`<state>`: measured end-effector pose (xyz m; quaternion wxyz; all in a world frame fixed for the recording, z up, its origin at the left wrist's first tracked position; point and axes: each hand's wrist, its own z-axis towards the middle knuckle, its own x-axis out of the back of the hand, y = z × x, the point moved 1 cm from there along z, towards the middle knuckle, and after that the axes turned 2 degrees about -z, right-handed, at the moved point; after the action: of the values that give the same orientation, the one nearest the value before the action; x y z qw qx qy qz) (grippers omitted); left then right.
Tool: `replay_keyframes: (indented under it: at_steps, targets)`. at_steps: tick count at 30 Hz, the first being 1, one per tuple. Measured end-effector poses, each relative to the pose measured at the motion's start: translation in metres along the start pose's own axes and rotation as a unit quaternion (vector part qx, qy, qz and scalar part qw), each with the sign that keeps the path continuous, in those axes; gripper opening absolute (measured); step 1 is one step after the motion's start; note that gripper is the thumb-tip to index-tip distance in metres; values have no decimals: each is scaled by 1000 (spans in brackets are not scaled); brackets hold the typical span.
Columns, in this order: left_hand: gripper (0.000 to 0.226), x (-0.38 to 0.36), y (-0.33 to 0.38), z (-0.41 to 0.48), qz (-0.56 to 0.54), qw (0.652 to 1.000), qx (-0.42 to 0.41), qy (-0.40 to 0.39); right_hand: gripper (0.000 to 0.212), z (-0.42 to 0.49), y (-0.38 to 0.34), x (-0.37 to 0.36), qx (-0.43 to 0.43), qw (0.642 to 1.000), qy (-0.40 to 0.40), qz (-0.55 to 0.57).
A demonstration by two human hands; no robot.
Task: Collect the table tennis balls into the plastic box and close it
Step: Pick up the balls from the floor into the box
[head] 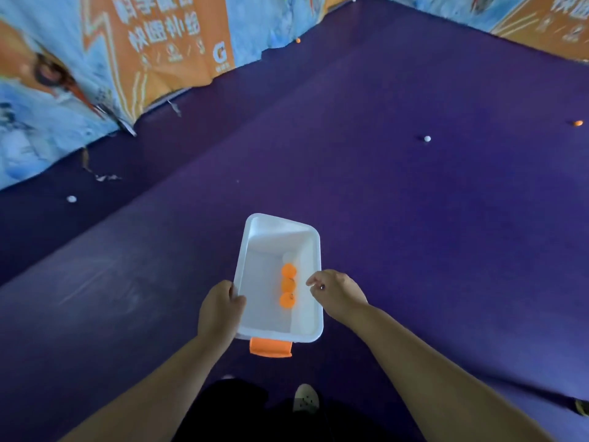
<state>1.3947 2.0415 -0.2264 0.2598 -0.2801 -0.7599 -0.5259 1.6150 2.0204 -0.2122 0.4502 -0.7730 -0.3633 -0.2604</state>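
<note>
Three orange balls (288, 286) lie in a row along the long axis of the white plastic box (255, 231), which runs away from the person, with a pale ball barely showing beyond them. The left hand (220, 309) clamps the box's left rim near the close corner; the right hand (334, 291) hovers just over the right rim, fingers loosely curled and, as far as I can tell, empty. The box is smooth, rounded and lidless, with an orange latch (271, 347) on its near end. Loose balls dot the purple floor (414, 234): a white ball (427, 139) ahead and right, so the free right hand is nearer, and an orange ball (578, 123) at the right edge.
</note>
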Motion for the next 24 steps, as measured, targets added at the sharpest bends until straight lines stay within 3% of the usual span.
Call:
replay_keyframes:
  at_steps: [6,14,24]
  targets:
    - [30,57,-8,104,-21,998,34,43,27,114,-88,11,22,1000,-14,-3]
    - [30,134,-39,260,-1,999,28,40,28,246,-192,-6,-11,998,21,61]
    - [27,152,-66,428,17,997,80,17,26,399,-220,-23,-99,991,18,86]
